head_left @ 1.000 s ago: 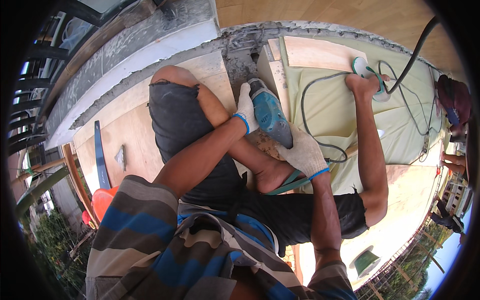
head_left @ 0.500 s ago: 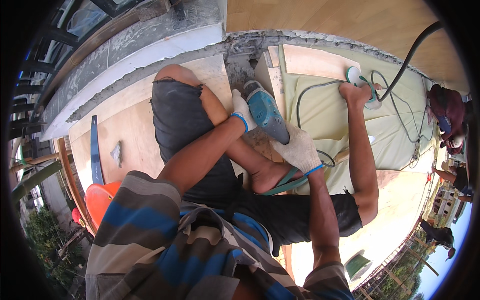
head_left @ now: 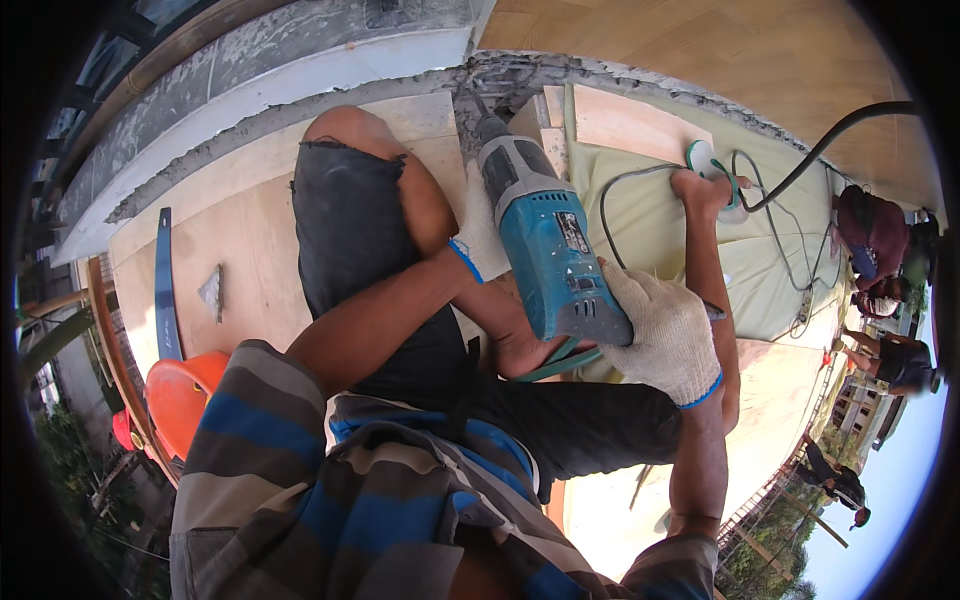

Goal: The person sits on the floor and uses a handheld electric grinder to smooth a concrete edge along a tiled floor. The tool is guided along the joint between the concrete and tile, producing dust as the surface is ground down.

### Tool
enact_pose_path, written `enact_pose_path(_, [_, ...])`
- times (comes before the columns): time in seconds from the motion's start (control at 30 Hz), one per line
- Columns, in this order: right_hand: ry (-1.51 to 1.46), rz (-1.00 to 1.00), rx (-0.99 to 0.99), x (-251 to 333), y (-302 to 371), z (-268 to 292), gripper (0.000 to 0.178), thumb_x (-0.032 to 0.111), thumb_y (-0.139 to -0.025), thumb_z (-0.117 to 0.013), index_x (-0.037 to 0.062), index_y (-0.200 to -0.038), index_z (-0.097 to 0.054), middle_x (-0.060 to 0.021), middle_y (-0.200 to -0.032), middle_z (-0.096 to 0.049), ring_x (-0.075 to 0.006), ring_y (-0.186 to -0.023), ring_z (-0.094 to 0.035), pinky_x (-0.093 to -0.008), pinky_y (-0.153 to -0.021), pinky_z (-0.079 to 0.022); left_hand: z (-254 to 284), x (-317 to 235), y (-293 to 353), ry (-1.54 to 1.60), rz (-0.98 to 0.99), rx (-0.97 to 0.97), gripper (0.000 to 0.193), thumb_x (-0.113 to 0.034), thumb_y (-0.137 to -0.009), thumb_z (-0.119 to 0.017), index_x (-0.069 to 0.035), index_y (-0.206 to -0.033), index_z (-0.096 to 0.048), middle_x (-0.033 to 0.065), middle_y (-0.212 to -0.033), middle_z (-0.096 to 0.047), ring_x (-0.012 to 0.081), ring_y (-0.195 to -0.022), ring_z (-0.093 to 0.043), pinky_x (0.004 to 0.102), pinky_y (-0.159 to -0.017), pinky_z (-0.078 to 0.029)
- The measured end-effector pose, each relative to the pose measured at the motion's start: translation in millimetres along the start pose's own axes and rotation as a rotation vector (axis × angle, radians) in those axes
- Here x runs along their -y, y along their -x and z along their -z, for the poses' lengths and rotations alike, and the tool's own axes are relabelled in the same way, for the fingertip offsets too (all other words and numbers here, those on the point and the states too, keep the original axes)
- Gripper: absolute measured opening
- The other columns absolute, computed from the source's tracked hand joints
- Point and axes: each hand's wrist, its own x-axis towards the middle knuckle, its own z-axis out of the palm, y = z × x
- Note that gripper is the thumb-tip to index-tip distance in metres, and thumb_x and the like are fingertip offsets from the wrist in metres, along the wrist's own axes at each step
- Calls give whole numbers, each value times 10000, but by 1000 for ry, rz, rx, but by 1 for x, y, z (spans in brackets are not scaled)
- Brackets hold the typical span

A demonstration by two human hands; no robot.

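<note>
The long power drill, of teal plastic with a grey front collar and a dark rear handle, lies between my two hands, just off the centre of view toward 1 o'clock. Its black chuck is directed to 11 o'clock, toward a gap of rough grey concrete. Clock positions below are read from the drill.

At 4 o'clock, my right hand, in a cream knitted glove with a blue cuff, has its fingers grasping the rear handle. At 9 o'clock, my left hand, gloved alike, lies against the drill's flank; its fingers are largely hidden, and I cannot tell whether they are clenched.

At 1 o'clock, a pale rectangular plywood offcut lies on a creased yellow-green sheet; at 2 o'clock, my outstretched foot wears a white, green-strapped sandal, near a thick black cable.

Farther out at 9 o'clock, a light plywood board bears a grey triangular scrap and a dark blue tapering flat blade. A domed orange plastic object stands at 8 o'clock. A co-worker in dark red appears at 3 o'clock.
</note>
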Motion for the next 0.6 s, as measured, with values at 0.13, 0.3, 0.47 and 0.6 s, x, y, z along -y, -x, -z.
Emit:
enact_pose_path(0.13, [20, 43, -47, 7, 3, 9, 817, 200, -729, -967, 25, -1492, -733, -185, -1161, -805, -395, -994, -808, -476, -884, -645, 0, 9, -5, -11, -46, 59, 1028, -950, -1052, -341, -196, -1728, -519, 192, -1664, -632, 420, -1512, -635, 601, -1285, -516])
enact_pose_path(0.3, [5, -1, -53, 10, -2, 13, 802, 179, -724, -969, 15, -1476, -745, -190, -1163, -806, -397, -976, -804, -477, -875, -637, -16, 8, -6, -188, -100, 52, 814, -732, -1201, -417, -139, -1753, -492, 187, -1677, -621, 387, -1515, -638, 550, -1289, -530])
enact_pose_path(0.47, [28, -6, -72, 18, -6, 13, 788, 164, -714, -959, 18, -1460, -753, -188, -1182, -815, -398, -957, -804, -474, -869, -635, -25, 10, -2, -160, -117, 54, 821, -737, -1198, -418, -141, -1759, -487, 178, -1682, -626, 375, -1506, -652, 539, -1260, -565])
enact_pose_path(0.6, [31, -4, -73, 21, -6, 17, 819, 199, -710, -964, 42, -1483, -746, -168, -1207, -822, -376, -1010, -812, -467, -886, -643, -28, 15, 2, -76, -98, 90, 856, -772, -1170, -409, -146, -1746, -504, 174, -1657, -646, 358, -1490, -668, 538, -1245, -581])
